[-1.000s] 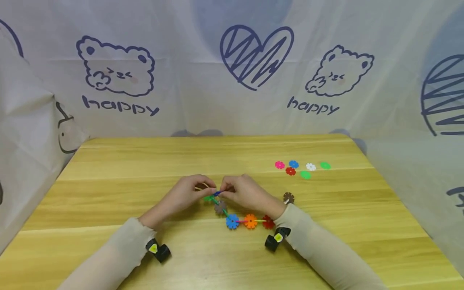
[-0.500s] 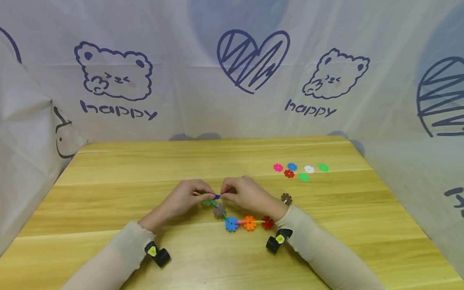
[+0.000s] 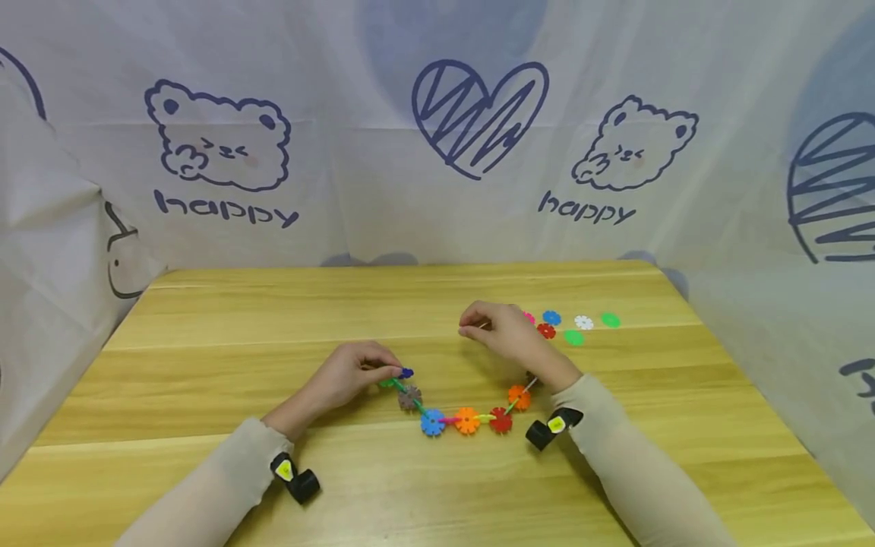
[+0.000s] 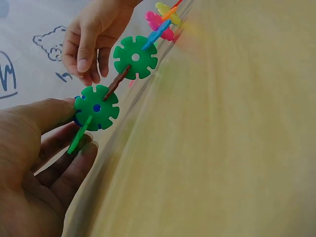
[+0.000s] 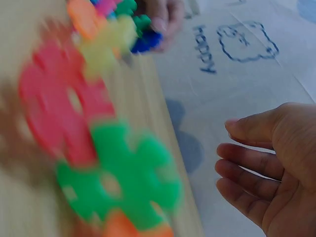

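Note:
A chain of slotted plastic snowflake discs curves across the table, with light blue, orange and red discs along its near side. My left hand pinches its left end at the dark blue disc. Up close in the left wrist view, a green disc mostly covers that blue one. My right hand is raised behind the chain's right end and holds nothing. Its fingers are loosely bent and apart from the thumb in the right wrist view. My right wrist partly hides the brown disc at that end.
Several loose discs lie at the back right, among them a red disc, a white disc and a green disc. My right hand partly covers the pink disc. A printed cloth stands behind the wooden table.
My right hand has let go of the dark blue disc and moved right and back toward the loose discs, uncovering the chain's right-hand orange disc. My left hand keeps its hold.

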Motion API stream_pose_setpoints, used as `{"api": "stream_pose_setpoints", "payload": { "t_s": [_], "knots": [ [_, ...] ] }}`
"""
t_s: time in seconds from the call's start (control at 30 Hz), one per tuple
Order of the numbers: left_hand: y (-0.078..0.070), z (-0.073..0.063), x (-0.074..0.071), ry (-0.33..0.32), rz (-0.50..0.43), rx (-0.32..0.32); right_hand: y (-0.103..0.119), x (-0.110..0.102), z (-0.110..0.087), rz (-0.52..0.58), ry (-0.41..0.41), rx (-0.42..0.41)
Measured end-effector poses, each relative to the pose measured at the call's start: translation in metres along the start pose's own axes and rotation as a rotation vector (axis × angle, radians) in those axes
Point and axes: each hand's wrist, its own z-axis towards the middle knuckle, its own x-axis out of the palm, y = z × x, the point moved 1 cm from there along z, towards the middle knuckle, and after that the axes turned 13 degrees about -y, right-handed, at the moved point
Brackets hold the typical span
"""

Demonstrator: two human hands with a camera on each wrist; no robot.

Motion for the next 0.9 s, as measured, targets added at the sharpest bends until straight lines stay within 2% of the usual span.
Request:
{"api": "stream_pose_setpoints", "payload": {
  "t_s": [0.13,0.37,0.63,0.9],
  "knots": [
    [0.006,-0.001,0.001,0.005,-0.016,-0.011,-0.019,-0.013,0.003,-0.011,-0.035,0.034],
    [-0.029,-0.007,-0.007,0.02,-0.015,-0.043,-0.054,-0.035,0.007,-0.065,-0.068,0.119],
    [-0.028,-0.007,-0.008,0.017,-0.019,-0.056,-0.085,-0.05,0.006,-0.09,-0.053,0.196],
    [-0.025,-0.007,-0.009,0.033,-0.031,-0.055,-0.107,-0.048,0.005,-0.06,-0.002,0.194]
  ]
}}
